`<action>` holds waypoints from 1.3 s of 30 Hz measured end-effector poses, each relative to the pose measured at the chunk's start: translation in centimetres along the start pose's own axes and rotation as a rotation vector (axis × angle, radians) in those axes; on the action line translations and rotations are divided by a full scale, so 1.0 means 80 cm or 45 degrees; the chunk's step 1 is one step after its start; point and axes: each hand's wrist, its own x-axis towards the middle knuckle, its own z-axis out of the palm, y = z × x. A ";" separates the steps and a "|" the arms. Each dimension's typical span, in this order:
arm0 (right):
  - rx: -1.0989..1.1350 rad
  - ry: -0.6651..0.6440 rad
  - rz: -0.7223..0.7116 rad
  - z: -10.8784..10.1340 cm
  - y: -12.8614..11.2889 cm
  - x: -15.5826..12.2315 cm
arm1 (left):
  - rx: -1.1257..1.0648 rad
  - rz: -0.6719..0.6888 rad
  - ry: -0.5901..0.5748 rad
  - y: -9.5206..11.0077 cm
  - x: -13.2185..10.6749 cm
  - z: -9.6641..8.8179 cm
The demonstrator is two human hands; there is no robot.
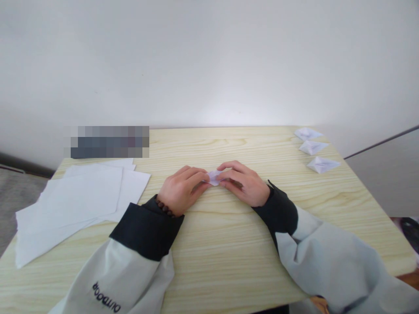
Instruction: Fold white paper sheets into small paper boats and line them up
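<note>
Pale grey sleeves (131,270) with black cuffs (147,231) nearest. Overlapping white sheets (88,196) at desk's (222,244) left. Left hand (183,187), right hand (246,185): fingers (232,175) of both pinching small folded paper (214,178) between them, mid-desk. Three pointed paper folds (313,147) far right; wall (209,65) behind.

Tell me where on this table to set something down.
Bare tabletop shows between the sleeves, beyond the left hand and right hand toward the wall, and between the right sleeve and three folded papers. Crowded: the left, with loose sheets and a pixelated patch, and the middle, where the hands hold a small paper.
</note>
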 end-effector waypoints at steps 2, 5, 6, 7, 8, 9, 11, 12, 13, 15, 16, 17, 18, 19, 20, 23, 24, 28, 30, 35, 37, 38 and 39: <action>-0.010 0.011 0.012 0.001 0.000 0.000 | 0.014 0.016 0.004 -0.001 0.000 0.000; -0.018 0.017 0.019 0.002 0.000 0.000 | 0.034 0.028 0.020 -0.001 -0.001 0.001; -0.022 0.017 0.017 0.003 0.000 0.000 | 0.034 0.028 0.022 -0.001 -0.001 0.002; -0.028 0.014 0.015 0.003 0.000 0.000 | 0.033 0.026 0.020 -0.001 -0.001 0.002; -0.036 0.011 0.013 0.003 0.000 -0.001 | 0.030 0.020 0.017 0.000 -0.001 0.002; -0.044 0.007 0.010 0.003 0.001 -0.001 | 0.028 0.015 0.013 0.000 -0.001 0.002; -0.056 -0.002 0.006 0.003 0.000 -0.001 | 0.024 0.008 0.007 0.000 -0.001 0.002; -0.057 0.001 0.007 0.003 0.000 0.000 | 0.022 0.006 0.004 0.001 0.000 0.002; -0.051 0.005 0.010 0.002 0.000 0.000 | 0.022 0.005 0.003 0.001 0.000 0.001; -0.025 0.014 0.026 0.002 -0.001 0.000 | 0.032 0.003 0.001 0.001 0.000 0.001; -0.003 0.023 0.042 0.002 -0.002 0.000 | 0.040 0.002 0.004 0.002 0.000 0.001; 0.021 0.031 0.064 0.002 -0.002 0.000 | 0.048 0.002 0.009 0.002 0.000 0.001; 0.046 0.041 0.086 0.002 -0.003 0.000 | 0.054 0.000 0.014 0.002 -0.001 0.002; 0.066 0.050 0.106 0.002 -0.003 0.000 | 0.059 -0.005 0.018 0.002 -0.001 0.002; 0.081 0.060 0.122 0.003 -0.003 0.000 | 0.063 -0.009 0.023 0.002 -0.001 0.003; 0.084 0.075 0.133 0.004 -0.003 -0.001 | 0.071 -0.012 0.031 0.001 -0.001 0.003; 0.079 0.075 0.130 0.004 -0.003 -0.001 | 0.072 -0.010 0.034 0.001 -0.001 0.003; 0.061 0.074 0.136 0.004 -0.002 -0.002 | 0.047 -0.001 0.031 0.001 -0.001 0.002; 0.051 0.091 0.141 0.004 -0.002 -0.002 | 0.038 -0.002 0.020 0.002 -0.001 0.002; 0.075 0.075 0.101 0.002 -0.003 -0.001 | 0.047 -0.010 0.017 0.002 0.000 0.002; 0.077 0.070 0.098 0.002 -0.003 -0.001 | 0.043 -0.011 0.013 0.003 0.000 0.002; 0.073 0.068 0.097 0.002 -0.003 -0.001 | 0.044 -0.010 0.012 0.003 0.000 0.002; 0.067 0.064 0.095 0.002 -0.002 -0.001 | 0.048 -0.008 0.011 0.003 0.000 0.002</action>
